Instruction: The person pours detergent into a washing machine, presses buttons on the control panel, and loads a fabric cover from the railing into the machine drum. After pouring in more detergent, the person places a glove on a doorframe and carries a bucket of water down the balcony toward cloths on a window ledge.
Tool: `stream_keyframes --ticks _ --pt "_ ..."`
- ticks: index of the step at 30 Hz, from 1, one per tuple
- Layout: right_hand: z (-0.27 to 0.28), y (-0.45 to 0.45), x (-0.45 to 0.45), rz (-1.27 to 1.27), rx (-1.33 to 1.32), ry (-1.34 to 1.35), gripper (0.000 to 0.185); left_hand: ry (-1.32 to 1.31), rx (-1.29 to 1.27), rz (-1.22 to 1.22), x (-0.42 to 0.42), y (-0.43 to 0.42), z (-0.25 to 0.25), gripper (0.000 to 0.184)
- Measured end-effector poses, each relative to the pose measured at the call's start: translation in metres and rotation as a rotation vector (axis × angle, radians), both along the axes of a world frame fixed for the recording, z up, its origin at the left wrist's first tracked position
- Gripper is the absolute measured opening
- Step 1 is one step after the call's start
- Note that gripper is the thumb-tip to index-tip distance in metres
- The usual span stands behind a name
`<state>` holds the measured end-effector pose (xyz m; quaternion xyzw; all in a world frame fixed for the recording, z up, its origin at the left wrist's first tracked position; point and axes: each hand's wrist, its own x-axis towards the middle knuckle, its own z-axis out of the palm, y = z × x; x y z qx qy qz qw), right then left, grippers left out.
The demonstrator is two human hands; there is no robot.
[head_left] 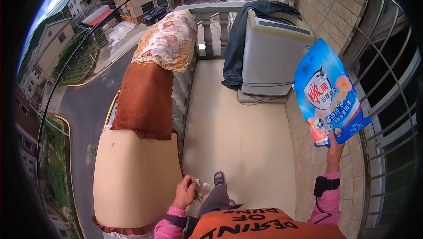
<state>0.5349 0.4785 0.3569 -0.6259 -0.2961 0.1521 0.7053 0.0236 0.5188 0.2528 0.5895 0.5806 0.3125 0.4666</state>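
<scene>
A blue bag of laundry detergent (328, 96), printed with flowers and Chinese lettering, is held up on the right. My right hand (335, 151) grips it by its bottom edge, thumb in front, the other fingers hidden behind it. Low and near my body, my left hand (185, 192) is closed on a small crumpled pale cloth (202, 189). What kind of cloth it is I cannot make out. Ahead stands a grey-white washing machine (269, 56), partly draped with a dark cover (240, 45).
Several covers hang over the balustrade at left: a floral one (167, 38), a brown one (145, 98) and a beige mat (136, 177). A tiled floor (238, 142) leads to the machine. Barred windows (387, 71) line the right wall. A road (92, 102) lies below.
</scene>
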Motion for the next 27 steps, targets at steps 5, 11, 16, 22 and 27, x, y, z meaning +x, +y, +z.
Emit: stream_keyframes --ticks 5,11,16,22,27 --pt "0.064 0.173 0.067 -0.022 0.105 -0.214 0.034 0.06 -0.038 -0.069 0.052 0.141 -0.026 0.01" --pt "0.153 0.335 0.131 -0.147 0.201 -0.22 0.032 0.017 -0.039 -0.18 0.143 0.31 -0.008 0.012" --pt "0.193 0.419 0.184 -0.193 0.3 -0.225 0.034 -0.045 -0.011 -0.308 0.221 0.417 0.002 0.015" --pt "0.172 0.556 0.288 -0.2 0.039 -0.265 0.023 0.001 -0.124 -0.321 0.319 0.539 0.017 0.015" --pt "0.161 0.634 0.349 -0.179 -0.238 -0.403 0.024 0.012 -0.031 -0.295 0.357 0.625 0.032 0.015"
